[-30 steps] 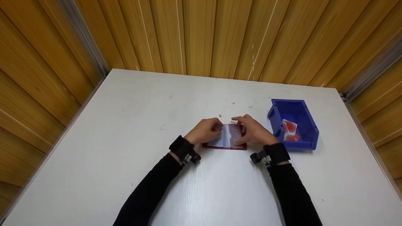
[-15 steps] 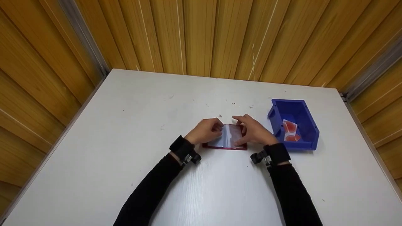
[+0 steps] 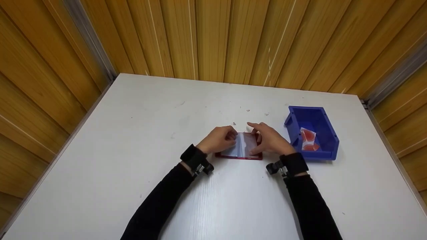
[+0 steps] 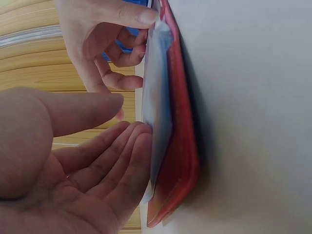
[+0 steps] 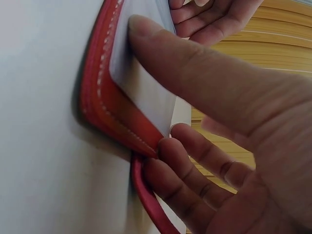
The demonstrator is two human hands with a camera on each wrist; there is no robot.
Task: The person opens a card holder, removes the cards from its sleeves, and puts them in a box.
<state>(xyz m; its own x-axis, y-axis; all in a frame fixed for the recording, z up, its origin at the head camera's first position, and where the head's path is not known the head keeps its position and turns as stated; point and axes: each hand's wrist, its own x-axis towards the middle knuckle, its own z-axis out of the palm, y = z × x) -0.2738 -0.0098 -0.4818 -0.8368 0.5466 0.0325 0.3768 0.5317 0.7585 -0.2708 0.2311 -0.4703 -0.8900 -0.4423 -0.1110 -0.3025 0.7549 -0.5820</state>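
A red card holder (image 3: 259, 157) lies spread on the white table, its clear plastic sleeves (image 3: 247, 144) facing up. Over its left half is my left hand (image 3: 218, 139); the left wrist view shows its bent fingertips (image 4: 141, 134) against the sleeves and the thumb standing apart. My right hand (image 3: 272, 138) holds the right side. There, in the right wrist view, the thumb (image 5: 165, 51) presses on a sleeve while the fingers curl at the cover's stitched edge (image 5: 105, 100). A red strap (image 5: 148, 197) runs out beneath those fingers.
To the right of my right hand stands a blue bin (image 3: 328, 154), holding red-and-white paper pieces (image 3: 308, 135). Wood-patterned panels (image 3: 213, 40) rise behind the white table (image 3: 150, 100) and along both sides. Small scuffs mark the tabletop beyond my hands.
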